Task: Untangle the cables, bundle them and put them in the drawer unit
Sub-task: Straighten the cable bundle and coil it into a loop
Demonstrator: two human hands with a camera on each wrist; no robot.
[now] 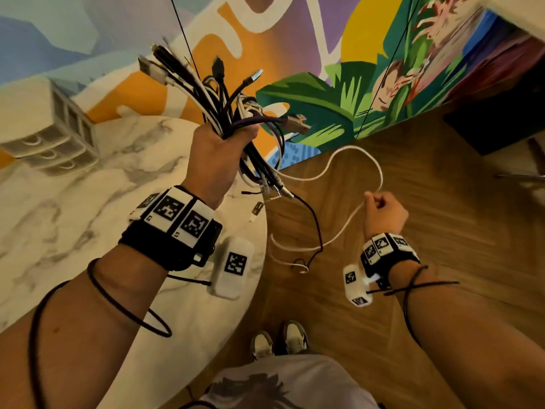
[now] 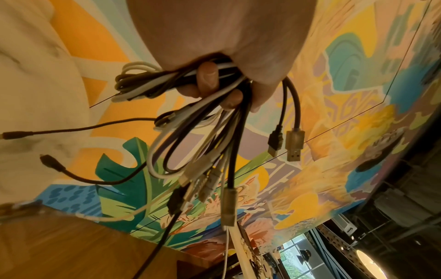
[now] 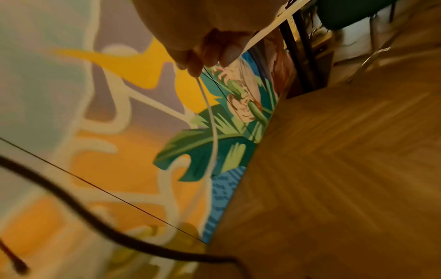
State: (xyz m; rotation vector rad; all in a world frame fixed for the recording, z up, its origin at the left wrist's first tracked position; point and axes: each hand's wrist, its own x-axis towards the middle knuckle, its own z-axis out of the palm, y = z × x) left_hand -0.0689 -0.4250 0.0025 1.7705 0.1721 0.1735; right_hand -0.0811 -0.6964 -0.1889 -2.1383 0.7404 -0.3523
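Forearms nearest my lens. Left to right:
1. Drawer unit (image 1: 59, 134), far left on the marble table (image 1: 88, 202); drawers look closed, nothing stowed that I can see.
2. Left hand (image 1: 218, 154), grip fisted tight round the cable bunch (image 1: 224, 107); gathered, unbound.
3. White cable (image 1: 348, 160), trailing loose from the bunch.
4. Right hand (image 1: 383, 212), grip pinching that cable.
Judgement: untangling nearly done; bundling, stowing remain.
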